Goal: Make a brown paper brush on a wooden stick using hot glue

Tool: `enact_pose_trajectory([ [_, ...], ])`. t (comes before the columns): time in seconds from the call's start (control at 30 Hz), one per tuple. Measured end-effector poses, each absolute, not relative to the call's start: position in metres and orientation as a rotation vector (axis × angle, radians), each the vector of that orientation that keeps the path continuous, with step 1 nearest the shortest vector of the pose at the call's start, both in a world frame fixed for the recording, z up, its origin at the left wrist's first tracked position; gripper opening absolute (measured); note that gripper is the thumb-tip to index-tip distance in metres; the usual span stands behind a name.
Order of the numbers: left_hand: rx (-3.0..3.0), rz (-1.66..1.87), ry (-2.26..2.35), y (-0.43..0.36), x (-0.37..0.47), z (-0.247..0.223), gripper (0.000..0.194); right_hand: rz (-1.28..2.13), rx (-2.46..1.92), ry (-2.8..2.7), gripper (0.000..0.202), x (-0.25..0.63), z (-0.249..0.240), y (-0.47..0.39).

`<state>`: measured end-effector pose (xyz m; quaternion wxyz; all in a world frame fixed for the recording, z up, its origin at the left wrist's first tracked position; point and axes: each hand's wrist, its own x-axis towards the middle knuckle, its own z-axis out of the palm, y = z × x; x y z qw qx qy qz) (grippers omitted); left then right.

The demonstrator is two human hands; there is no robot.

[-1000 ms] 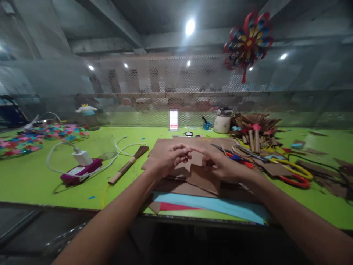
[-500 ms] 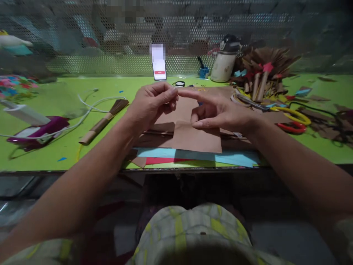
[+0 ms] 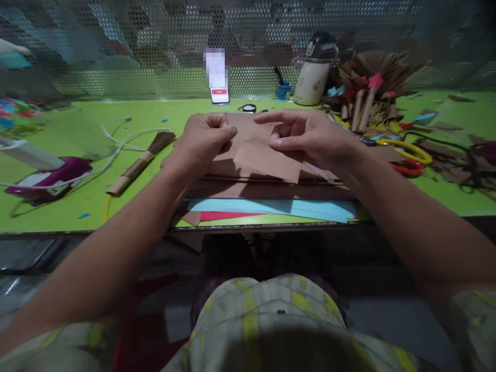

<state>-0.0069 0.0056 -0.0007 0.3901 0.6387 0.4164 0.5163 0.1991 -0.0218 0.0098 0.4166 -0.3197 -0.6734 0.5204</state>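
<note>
My left hand (image 3: 207,135) is closed with its thumb pressed against the curled fingers, above the left part of a stack of brown kraft paper (image 3: 236,192). Anything inside that pinch is too small or hidden to make out. To its right, my right hand (image 3: 310,135) has the index finger stretched toward the left hand, while its thumb and lower fingers are bent. A small brown paper piece (image 3: 267,163) lies slanted on the stack just below the right thumb, seemingly free of it.
Blue paper strips (image 3: 271,207) and a red strip (image 3: 228,215) lie along the table's front edge. On the left are a paper bundle (image 3: 135,168), a white cable and a purple device (image 3: 50,181). Behind stand a phone (image 3: 219,77) and bottle (image 3: 312,77); scissors (image 3: 406,155) lie right.
My hands have moved apart, so the right index finger no longer meets the left fingertips. The small paper piece has turned and shifted farther onto the stack.
</note>
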Motion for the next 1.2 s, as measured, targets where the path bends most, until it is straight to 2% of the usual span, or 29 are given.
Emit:
enact_pose_trajectory([
  [0.13,1.646,1.403,0.996,0.007,-0.004,0.001,0.012,1.314,-0.777,-1.663,0.033,0.201,0.011,-0.018],
  [0.27,1.638,1.371,0.888,0.004,-0.004,0.005,0.027,1.303,-0.718,-1.654,0.046,0.203,0.011,-0.013],
  [0.37,1.611,1.344,0.947,0.001,-0.009,0.006,0.024,1.330,-0.681,-1.632,0.053,0.201,0.010,-0.013],
  [0.43,1.565,1.307,1.033,0.001,-0.014,0.006,0.027,1.384,-0.728,-1.648,0.042,0.198,0.007,-0.013],
  [0.5,1.545,1.219,1.053,0.002,-0.018,0.008,0.038,1.369,-0.780,-1.651,0.034,0.195,0.004,-0.011],
  [0.6,1.631,1.094,0.887,-0.003,-0.019,0.013,0.026,1.290,-0.817,-1.658,0.032,0.191,-0.002,-0.007],
  [0.67,1.692,1.029,0.805,-0.009,-0.016,0.017,0.032,1.240,-0.817,-1.668,0.030,0.189,-0.005,-0.006],
  [0.77,1.726,0.960,0.886,-0.015,-0.010,0.018,0.028,1.171,-0.789,-1.679,0.028,0.186,-0.009,-0.004],
  [0.93,1.857,0.947,0.972,-0.009,-0.007,0.009,0.018,0.964,-0.817,-1.840,0.045,0.184,-0.012,0.000],
  [1.07,1.916,0.954,1.040,-0.006,-0.012,0.011,0.015,0.798,-1.024,-2.007,0.023,0.191,-0.010,0.004],
  [1.2,1.916,0.867,1.120,-0.006,-0.017,0.011,0.018,0.836,-1.054,-2.087,0.020,0.197,-0.011,0.008],
])
